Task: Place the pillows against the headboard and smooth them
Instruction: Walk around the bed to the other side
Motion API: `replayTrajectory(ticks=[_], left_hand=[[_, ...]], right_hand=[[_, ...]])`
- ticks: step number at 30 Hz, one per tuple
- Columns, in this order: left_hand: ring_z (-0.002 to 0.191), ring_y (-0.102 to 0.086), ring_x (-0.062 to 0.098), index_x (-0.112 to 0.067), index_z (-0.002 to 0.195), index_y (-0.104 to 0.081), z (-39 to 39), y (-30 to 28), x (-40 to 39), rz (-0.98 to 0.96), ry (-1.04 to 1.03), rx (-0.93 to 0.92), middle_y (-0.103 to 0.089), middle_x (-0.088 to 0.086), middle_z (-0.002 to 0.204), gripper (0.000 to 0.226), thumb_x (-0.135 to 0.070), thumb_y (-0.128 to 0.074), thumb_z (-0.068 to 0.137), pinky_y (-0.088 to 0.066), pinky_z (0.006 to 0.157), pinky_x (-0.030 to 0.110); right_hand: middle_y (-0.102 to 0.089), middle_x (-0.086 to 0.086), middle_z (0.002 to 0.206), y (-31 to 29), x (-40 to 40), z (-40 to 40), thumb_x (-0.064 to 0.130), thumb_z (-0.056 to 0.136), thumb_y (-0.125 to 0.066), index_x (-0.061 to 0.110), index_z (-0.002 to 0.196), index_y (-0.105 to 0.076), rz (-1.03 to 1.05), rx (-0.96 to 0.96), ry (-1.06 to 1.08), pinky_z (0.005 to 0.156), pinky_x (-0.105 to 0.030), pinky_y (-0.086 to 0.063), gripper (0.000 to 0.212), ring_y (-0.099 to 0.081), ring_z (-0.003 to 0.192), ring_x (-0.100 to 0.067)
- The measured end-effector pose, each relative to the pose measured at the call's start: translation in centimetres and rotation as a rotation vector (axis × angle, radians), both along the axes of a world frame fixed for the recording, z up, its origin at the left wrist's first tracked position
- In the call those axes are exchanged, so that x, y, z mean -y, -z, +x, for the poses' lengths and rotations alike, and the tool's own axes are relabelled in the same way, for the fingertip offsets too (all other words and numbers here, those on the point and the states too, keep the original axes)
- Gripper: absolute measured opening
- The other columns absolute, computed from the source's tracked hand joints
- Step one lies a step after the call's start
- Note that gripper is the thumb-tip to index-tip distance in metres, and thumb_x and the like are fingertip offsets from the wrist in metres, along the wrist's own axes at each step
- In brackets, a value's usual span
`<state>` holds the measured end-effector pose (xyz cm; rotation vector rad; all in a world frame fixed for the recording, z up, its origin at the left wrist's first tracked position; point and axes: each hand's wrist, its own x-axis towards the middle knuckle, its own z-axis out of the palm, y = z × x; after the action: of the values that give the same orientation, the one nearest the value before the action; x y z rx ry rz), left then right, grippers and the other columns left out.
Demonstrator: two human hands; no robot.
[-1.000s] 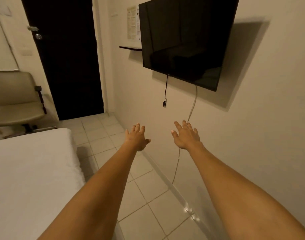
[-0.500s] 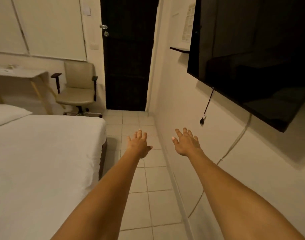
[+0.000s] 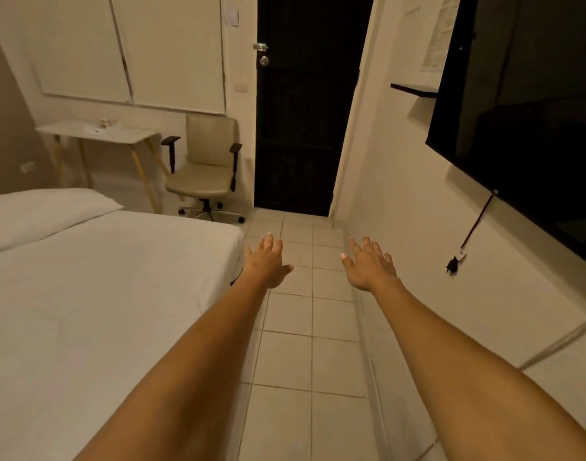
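Two bare arms reach forward from the bottom of the head view, both palms down and held in the air over the tiled floor (image 3: 305, 314). The left hand (image 3: 266, 262) hovers just off the foot corner of the bed (image 3: 95, 294), its fingers spread and its grip wide, holding nothing. The right hand (image 3: 369, 264) floats beside it, closer to the right wall, fingers likewise fanned out, the grip wide and empty. The two hands are apart from each other, with a strip of floor tiles showing between them.

One white pillow (image 3: 39, 212) lies on the far left of the bed, resting flat on the white sheet. It is well apart from both hands, to the left of and beyond the left hand, with most of the mattress between them. Its left end is cut off by the edge of the picture. No headboard can be made out from this angle.

Past the bed stands a beige office chair (image 3: 207, 168) with black armrests, next to a small white table (image 3: 99, 133) with slanted yellow legs. Small things lie on that table, too blurred to name. A dark door (image 3: 305, 111) closes the end of the aisle. On the right wall hangs a black television (image 3: 531, 108), and a black plug (image 3: 452, 263) dangles on its cord below it, to the right of the right hand.
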<state>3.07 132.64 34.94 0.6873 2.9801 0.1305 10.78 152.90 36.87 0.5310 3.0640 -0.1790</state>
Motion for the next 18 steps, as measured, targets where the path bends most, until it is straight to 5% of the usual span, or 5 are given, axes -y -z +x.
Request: replayTrajectory(ticks=[18], left_hand=[[0.15,0.003,0.029,-0.013,0.155,0.0,-31.0,-4.8,-7.5,0.037,0.017,-0.059,0.006,0.011,0.162,0.077,-0.048,-0.039,0.098,-0.007,0.118,0.055]], right_hand=[[-0.003,-0.01,0.162,-3.0,-7.6,-30.7,0.047,0.101,-0.021,0.024,0.154,-0.01,0.011,-0.049,0.018,0.118,-0.048,-0.012,0.059,-0.004,0.149,-0.028]])
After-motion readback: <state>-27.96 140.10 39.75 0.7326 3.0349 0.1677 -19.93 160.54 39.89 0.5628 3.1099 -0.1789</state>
